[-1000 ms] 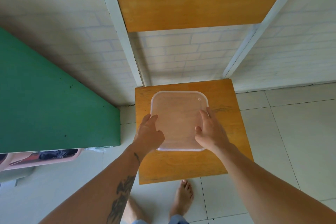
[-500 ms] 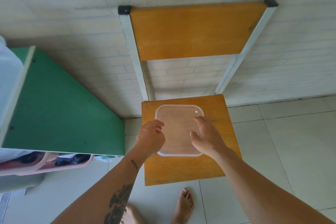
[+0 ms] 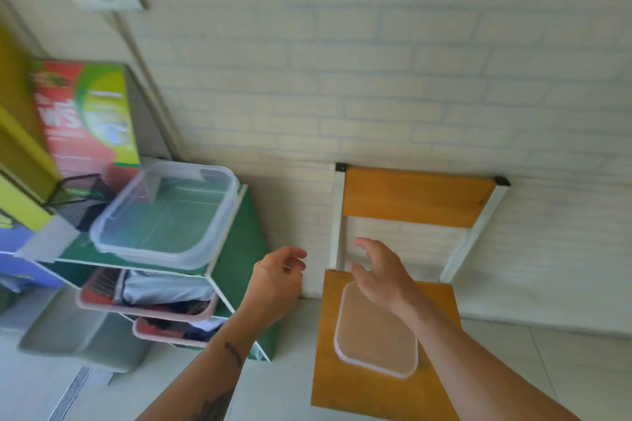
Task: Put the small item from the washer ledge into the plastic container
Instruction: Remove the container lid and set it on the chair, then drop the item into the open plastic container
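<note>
A clear plastic container [image 3: 164, 215] stands without its lid on top of the green shelf unit [image 3: 253, 236] at the left. Its clear lid [image 3: 372, 335] lies flat on the wooden chair seat [image 3: 345, 390]. My left hand [image 3: 277, 278] hovers in the air between shelf and chair, fingers loosely curled, holding nothing. My right hand [image 3: 379, 272] floats above the lid's far end with fingers spread, not touching it. No washer ledge or small item is in view.
A red and green detergent box [image 3: 85, 116] and a black mesh basket [image 3: 78, 198] stand behind the container. Pink trays of clothes [image 3: 102, 301] fill the shelves below. A grey bin [image 3: 68, 328] sits on the tiled floor. The chair back [image 3: 417, 195] leans against the brick wall.
Both hands have let go of the lid and lifted off it. My view has swung left and up, bringing the shelf top and the open container into sight.
</note>
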Available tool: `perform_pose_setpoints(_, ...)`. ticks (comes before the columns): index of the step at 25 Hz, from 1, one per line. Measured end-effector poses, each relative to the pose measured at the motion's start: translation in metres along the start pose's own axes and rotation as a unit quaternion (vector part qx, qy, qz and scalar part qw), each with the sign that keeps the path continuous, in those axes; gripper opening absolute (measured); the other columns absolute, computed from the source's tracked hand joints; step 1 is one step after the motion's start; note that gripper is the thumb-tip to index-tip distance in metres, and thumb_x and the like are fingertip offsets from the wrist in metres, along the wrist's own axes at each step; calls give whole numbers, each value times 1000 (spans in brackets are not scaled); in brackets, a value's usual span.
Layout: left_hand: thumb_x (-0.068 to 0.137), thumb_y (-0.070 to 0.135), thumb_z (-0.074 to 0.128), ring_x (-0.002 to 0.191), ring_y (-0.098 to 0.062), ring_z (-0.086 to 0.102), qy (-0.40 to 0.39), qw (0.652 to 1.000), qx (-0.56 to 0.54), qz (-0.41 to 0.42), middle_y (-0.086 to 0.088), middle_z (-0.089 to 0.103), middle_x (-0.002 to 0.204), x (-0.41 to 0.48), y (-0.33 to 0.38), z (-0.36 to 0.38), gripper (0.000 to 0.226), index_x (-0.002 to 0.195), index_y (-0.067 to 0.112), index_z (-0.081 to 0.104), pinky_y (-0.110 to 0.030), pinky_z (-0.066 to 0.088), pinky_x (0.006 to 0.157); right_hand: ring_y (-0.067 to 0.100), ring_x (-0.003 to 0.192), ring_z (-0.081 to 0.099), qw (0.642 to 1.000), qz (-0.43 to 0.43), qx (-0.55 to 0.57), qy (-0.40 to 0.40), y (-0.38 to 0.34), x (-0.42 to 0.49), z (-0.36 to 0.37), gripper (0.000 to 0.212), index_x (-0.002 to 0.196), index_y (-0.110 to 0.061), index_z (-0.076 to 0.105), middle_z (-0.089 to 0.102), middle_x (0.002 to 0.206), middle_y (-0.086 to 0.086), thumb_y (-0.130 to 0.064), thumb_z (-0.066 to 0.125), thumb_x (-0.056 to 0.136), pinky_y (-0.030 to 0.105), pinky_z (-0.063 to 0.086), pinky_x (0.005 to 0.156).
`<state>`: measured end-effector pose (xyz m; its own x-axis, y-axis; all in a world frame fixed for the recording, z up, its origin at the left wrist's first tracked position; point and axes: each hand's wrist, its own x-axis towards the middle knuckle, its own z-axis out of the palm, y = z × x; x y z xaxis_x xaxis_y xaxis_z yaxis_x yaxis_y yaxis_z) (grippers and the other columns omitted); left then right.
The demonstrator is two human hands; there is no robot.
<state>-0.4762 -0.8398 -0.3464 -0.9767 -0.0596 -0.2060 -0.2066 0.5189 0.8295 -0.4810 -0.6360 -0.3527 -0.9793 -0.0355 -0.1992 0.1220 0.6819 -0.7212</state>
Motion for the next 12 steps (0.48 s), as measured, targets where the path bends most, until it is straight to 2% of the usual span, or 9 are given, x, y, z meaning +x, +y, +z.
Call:
perform_pose_setpoints(2, 84, 5, 48, 78, -12, 70, 43, 999, -8, 22, 7, 74, 84, -7, 8, -31, 35, 96, 29, 70, -16, 48, 60, 19, 138, 40, 999, -45, 7, -4, -36, 7, -3, 55, 146, -19, 41, 41, 152, 3, -30, 55, 93, 38, 34, 113)
perform_pose_setpoints(5, 84, 4, 48, 76, -15, 71, 87, 995, -26, 44, 7, 74, 83, -11, 14, -75, 34, 94, 30, 69, -18, 50, 59, 20, 136, 42, 996, -91, 2, -14, -84, 21, -3, 54, 146, -19, 42, 44, 149, 5, -30, 55, 95, 37, 36, 110)
perform_pose_setpoints(7, 86, 3, 49, 75, -18, 72, 122, 990, -47, 47, 6, 74, 83, -13, 12, -107, 33, 95, 27, 70, -19, 52, 56, 20, 135, 43, 995, -102, 4, -21, -113, 28, 4, 55, 146, -22, 40, 44, 149, 3, -33, 55, 94, 40, 38, 110)
perform_pose_setpoints(9, 87, 1, 49, 75, -16, 71, 153, 986, -53, 47, 5, 74, 84, -10, 4, -138, 33, 97, 24, 70, -12, 51, 54, 20, 136, 42, 994, -102, 2, -28, -139, 36, 14, 57, 147, -24, 38, 43, 150, 3, -35, 54, 94, 42, 37, 110)
perform_pose_setpoints(12, 86, -2, 48, 77, -14, 70, 189, 979, -58, 51, 1, 74, 86, 0, -20, -185, 34, 99, 19, 71, -9, 47, 61, 23, 139, 39, 996, -82, -1, -30, -172, 49, 41, 60, 149, -26, 33, 39, 153, 4, -37, 53, 94, 42, 35, 111)
